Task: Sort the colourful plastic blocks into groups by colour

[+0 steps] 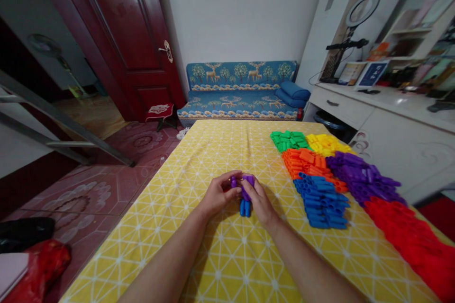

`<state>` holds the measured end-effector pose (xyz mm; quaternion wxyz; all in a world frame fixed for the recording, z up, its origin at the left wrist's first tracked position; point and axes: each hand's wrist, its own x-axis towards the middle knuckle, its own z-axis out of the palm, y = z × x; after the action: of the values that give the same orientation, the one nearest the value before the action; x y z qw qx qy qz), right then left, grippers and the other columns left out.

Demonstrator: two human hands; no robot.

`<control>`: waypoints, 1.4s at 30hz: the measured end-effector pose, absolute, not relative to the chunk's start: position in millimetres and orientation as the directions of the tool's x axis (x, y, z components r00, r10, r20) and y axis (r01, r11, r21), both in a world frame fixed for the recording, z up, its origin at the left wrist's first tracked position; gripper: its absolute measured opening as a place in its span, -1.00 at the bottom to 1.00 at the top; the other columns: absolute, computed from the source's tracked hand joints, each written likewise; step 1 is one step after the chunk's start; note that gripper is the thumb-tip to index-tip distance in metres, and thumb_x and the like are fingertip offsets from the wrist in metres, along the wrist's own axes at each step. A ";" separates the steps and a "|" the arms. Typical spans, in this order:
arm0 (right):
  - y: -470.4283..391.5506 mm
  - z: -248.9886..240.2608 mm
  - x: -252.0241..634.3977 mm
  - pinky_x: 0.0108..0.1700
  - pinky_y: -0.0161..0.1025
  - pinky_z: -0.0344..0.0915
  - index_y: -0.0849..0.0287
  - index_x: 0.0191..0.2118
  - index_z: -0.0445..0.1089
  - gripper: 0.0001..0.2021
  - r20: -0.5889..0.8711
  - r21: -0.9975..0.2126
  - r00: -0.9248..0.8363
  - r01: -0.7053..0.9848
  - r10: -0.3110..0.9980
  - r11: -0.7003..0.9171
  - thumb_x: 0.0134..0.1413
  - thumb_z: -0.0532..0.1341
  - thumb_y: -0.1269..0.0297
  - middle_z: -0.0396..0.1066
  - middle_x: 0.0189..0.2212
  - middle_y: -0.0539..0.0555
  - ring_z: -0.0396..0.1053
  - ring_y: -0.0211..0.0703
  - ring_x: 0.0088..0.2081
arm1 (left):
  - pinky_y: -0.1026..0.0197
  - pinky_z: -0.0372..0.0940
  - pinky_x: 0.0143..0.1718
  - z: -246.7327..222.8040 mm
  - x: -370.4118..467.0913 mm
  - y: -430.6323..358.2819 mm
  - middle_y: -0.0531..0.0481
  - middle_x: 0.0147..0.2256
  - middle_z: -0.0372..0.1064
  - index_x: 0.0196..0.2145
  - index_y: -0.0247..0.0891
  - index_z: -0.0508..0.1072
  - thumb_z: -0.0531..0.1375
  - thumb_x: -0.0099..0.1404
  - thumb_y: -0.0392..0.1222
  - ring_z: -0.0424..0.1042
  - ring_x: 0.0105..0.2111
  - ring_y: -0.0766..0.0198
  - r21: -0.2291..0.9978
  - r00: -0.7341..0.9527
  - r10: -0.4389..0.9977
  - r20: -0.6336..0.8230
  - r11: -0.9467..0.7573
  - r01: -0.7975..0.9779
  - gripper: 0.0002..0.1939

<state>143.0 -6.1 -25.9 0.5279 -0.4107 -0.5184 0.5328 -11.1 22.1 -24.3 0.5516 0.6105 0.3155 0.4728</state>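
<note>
Near the middle of the yellow table, my two hands are close together, both closed. In the fingers of my left hand (pixel 219 194) is a small purple plastic tube (pixel 233 182), seen by its end. My right hand (pixel 261 202) grips a purple plastic piece (pixel 248 180), tube-like, partly covered by the fingers. Just below it, two blue plastic tubes (pixel 245 208) sit side by side between the hands; whether they join the purple piece I cannot tell. The right hand's fingertips hide part of the pieces.
Piles of plastic tubes lie to the right: green (pixel 289 140), yellow (pixel 327 144), orange (pixel 307 163), blue (pixel 322 201), purple (pixel 364 177) and red (pixel 408 236). A patterned cloth (pixel 170 218) covers the table. Beyond are a blue sofa (pixel 238 99) and a white cabinet (pixel 401 142).
</note>
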 end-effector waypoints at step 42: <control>37.7 31.7 496.0 -0.37 -0.10 0.05 0.06 -0.18 0.59 -0.66 0.198 -0.336 0.808 0.588 0.555 -0.735 -0.18 0.38 0.13 0.48 -0.14 0.35 0.38 0.06 -0.31 | 0.20 0.40 -0.23 -24.1 -13.5 30.4 -0.14 -0.16 0.47 0.12 -0.30 0.30 0.37 0.08 -0.03 0.48 -0.34 0.30 0.991 0.237 0.964 0.118 -0.100 -0.086 -0.31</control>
<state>496.0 37.7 31.7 0.1947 -0.9305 -0.3073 -0.0423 -13.5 30.4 -24.1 0.5470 0.5649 0.3886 0.4803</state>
